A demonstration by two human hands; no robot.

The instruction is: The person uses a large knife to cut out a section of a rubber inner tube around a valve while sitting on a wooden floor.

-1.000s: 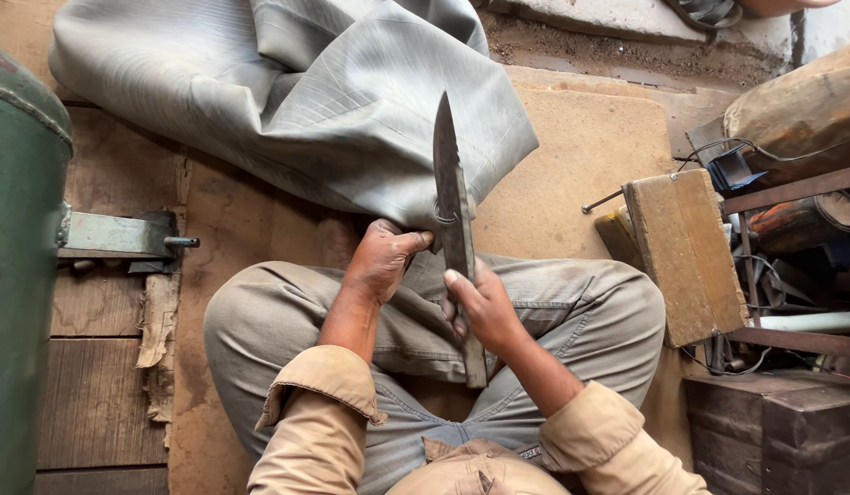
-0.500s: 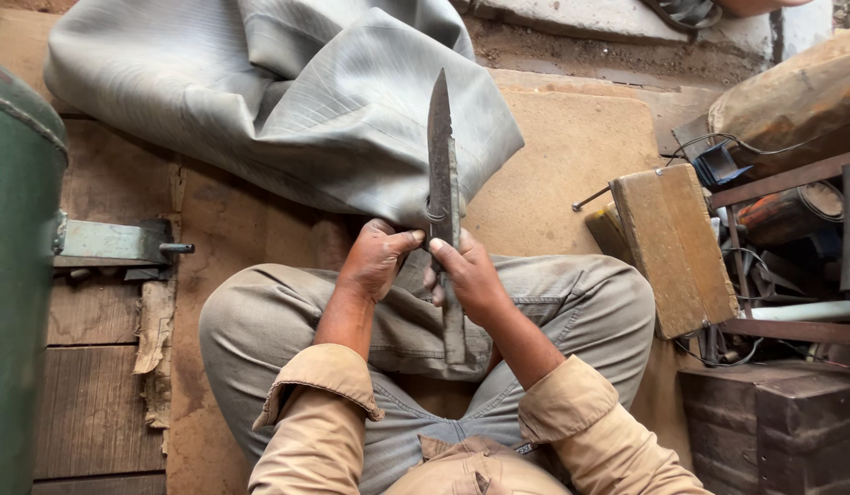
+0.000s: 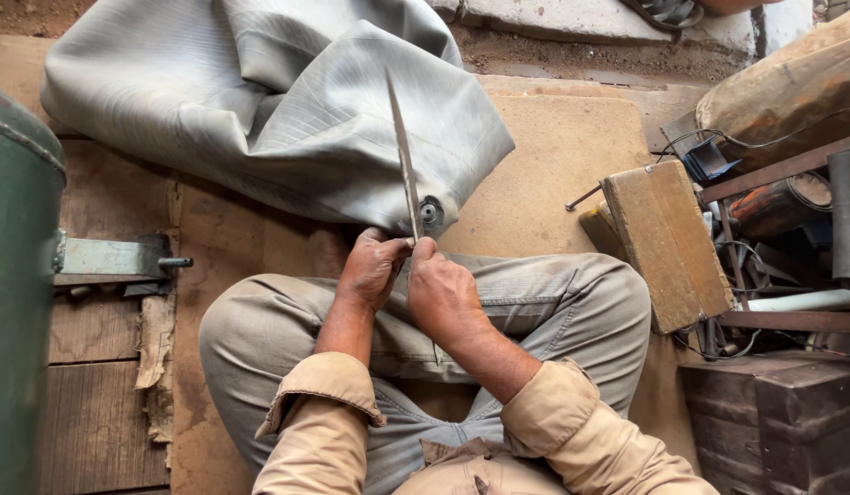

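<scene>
- Seated cross-legged on a wooden floor (image 3: 104, 431), seen from the head camera looking down over tan trousers and tan sleeves.
- Left hand (image 3: 372, 270) wrapped closed around the lower end of a long knife blade (image 3: 405, 160), fingers (image 3: 388, 240) curled over the part nearest the lap.
- Right hand (image 3: 441, 295) closed just beside it, thumb pressed up against the blade's base; both hands touching each other and gripping the same piece.
- Blade held nearly upright and turned edge-on to the camera, tip pointing away from the body, standing in front of a crumpled grey rubber sheet (image 3: 278, 110) with a small round valve (image 3: 430, 213).
- Handle end hidden between the palms; whether a handle was fitted could not be told.
- Judged a sighting or checking hold: best done with the blade kept steady on the line of sight, wrists braced on the thighs, fingers kept on the flats and spine rather than across the cutting edge.
- Light grip preferable, so that small turns would show any bend or twist along the length.
- Wooden block (image 3: 668, 243) lying to the right, beside a clutter of wires and metal parts; green drum (image 3: 17, 275) at the left edge, with a metal bracket (image 3: 113, 258) beside it.
</scene>
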